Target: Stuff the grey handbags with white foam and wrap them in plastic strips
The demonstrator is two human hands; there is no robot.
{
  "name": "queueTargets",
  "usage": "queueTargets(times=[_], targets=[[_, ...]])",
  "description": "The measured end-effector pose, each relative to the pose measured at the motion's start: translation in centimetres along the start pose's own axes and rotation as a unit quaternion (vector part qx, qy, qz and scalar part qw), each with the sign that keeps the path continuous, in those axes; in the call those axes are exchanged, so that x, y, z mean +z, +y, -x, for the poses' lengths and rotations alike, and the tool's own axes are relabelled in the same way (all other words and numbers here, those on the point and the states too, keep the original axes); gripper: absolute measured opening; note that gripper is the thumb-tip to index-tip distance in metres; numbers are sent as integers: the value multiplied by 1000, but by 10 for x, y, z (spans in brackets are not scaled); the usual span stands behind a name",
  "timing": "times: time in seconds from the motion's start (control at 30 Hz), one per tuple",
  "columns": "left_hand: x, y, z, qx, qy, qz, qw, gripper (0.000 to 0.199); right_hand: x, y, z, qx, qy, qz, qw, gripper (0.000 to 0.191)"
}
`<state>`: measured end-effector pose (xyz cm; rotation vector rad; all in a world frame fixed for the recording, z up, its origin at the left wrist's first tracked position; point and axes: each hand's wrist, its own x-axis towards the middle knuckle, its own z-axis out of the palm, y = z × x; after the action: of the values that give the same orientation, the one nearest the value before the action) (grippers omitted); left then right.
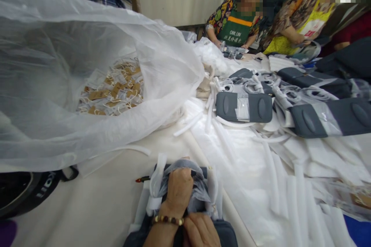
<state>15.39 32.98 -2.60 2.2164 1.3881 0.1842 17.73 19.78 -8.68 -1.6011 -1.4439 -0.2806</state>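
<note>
A dark grey-blue handbag (226, 234) is at the bottom middle, close to my body, its handles wrapped in white foam and plastic. My left hand (180, 187), with a beaded bracelet at the wrist, reaches over the bag into the crumpled clear plastic (199, 189) at its opening. Its fingers bend down and inward; their tips are hidden. Just below and to the right, my right hand (202, 229) has its fingers curled together at the bag's near edge. A pen-like thing with an orange-red tip (142, 179) sticks out left of the bag.
A large translucent plastic sack (162, 65) on the left holds many tan tags (117, 89). Wrapped grey bags (244, 107) and white foam strips (292, 200) cover the right side. A black cap-like item (37, 193) lies at left. Co-workers (236, 27) are handling items across the table.
</note>
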Motion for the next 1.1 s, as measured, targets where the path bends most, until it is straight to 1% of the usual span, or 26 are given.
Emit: queueTargets(times=[0.03,0.1,0.17,0.2,0.27,0.33,0.4,0.43,0.5,0.6,0.7,0.8,0.9,0.97,1.07,1.1], targets=[[-1,1,3,6,0,-6,1000,41,2,1,1,-3,-1,-2,1000,31],[-1,1,11,11,2,-17,1000,41,1,3,1,-15,-33,-7,999,32],[-1,0,19,22,20,-31,999,42,-2,3,2,-10,-52,-11,999,33],[0,-1,23,36,42,-38,998,42,-3,3,4,-6,-56,-13,998,33],[0,-4,31,80,105,-45,990,42,-4,3,6,-11,-64,-18,998,34],[-2,-7,40,130,182,-45,974,40,-4,2,9,-23,-71,-25,997,33],[-5,-8,48,169,246,-53,953,37,-4,2,9,-26,-78,-31,996,32],[-8,-9,52,184,270,-60,943,36,-5,1,8,-23,-76,-31,996,31],[-14,-11,61,203,300,-78,929,34,-8,-1,2,-18,-68,-30,997,31],[-25,-19,69,196,312,-95,925,30,-15,-5,-13,-49,-88,-38,994,30],[-35,-28,71,179,332,-112,920,28,-20,-7,-24,-75,-141,-53,986,29],[-46,-31,69,161,365,-122,909,27,-21,-8,-25,-73,-174,-61,980,31],[-54,-30,72,130,375,-129,909,27,-21,-9,-23,-81,-178,-71,978,34],[-58,-31,81,150,364,-143,908,24,-21,-9,-22,-77,-181,-75,978,34],[-58,-34,104,208,313,-182,909,24,-24,-9,-23,-70,-189,-74,977,34],[-56,-33,113,216,299,-187,911,25,-24,-9,-24,-73,-192,-76,976,33]])
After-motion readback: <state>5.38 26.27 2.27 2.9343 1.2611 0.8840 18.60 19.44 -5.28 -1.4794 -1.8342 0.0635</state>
